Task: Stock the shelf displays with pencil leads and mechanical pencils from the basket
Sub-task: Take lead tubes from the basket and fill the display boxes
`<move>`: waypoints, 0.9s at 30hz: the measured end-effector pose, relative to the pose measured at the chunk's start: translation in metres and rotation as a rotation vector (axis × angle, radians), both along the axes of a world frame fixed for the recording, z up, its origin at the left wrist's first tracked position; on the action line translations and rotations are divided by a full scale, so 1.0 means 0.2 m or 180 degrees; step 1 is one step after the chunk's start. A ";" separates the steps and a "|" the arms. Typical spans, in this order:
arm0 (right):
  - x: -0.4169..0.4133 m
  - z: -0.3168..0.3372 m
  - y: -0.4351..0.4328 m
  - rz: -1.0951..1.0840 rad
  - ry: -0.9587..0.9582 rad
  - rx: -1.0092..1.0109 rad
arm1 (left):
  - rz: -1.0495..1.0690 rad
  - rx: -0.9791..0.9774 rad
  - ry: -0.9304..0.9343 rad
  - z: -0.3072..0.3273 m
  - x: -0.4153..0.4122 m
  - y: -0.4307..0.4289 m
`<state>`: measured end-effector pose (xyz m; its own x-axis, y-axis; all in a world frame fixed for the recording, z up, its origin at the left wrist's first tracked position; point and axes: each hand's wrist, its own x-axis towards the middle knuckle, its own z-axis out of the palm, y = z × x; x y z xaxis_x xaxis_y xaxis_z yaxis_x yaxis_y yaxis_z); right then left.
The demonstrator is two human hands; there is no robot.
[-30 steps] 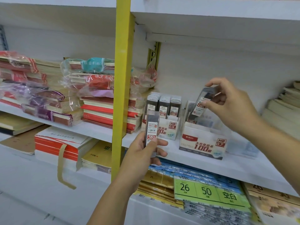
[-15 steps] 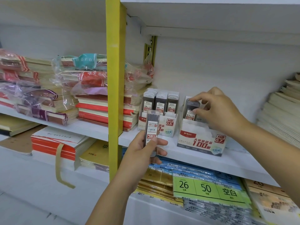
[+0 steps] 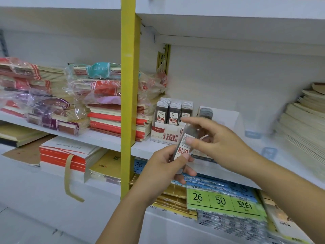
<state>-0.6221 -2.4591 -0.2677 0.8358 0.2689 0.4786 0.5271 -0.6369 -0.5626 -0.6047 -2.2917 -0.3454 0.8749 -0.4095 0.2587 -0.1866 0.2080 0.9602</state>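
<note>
Now both hands pinch one lead case (image 3: 184,144) — left hand (image 3: 165,166) at six o'clock, right hand (image 3: 216,138) at three.

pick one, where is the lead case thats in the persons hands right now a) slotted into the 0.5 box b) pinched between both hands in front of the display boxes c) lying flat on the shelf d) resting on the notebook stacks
b: the lead case is gripped at its lower end by the left hand and higher up by the right hand, in the air in front of the display boxes.
</note>
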 end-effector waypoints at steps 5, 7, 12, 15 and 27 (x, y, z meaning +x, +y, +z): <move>-0.03 -0.03 -0.11 -0.0290 0.0168 0.0860 | 0.0117 -0.0624 0.0314 0.01 0.02 0.01; -0.05 -0.05 -0.15 -0.0300 0.0528 0.0768 | 0.0300 -0.0675 0.0246 0.00 0.03 0.00; -0.07 -0.03 -0.16 -0.0439 0.0327 -0.0180 | 0.0470 -0.0180 -0.0357 0.01 0.04 -0.05; -0.08 0.00 -0.14 -0.0160 0.0337 -0.0257 | 0.0554 -0.0096 -0.0637 0.03 0.04 -0.10; 0.17 0.29 -0.38 -0.1159 -0.1070 -0.0575 | 0.1360 0.1597 -0.2038 -0.06 0.10 -0.29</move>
<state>-0.5872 -2.5345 -0.2096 0.6988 0.0927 0.7093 0.3861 -0.8836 -0.2649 -0.5847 -2.3488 -0.3581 0.7287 -0.2794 0.6253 -0.6789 -0.4144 0.6061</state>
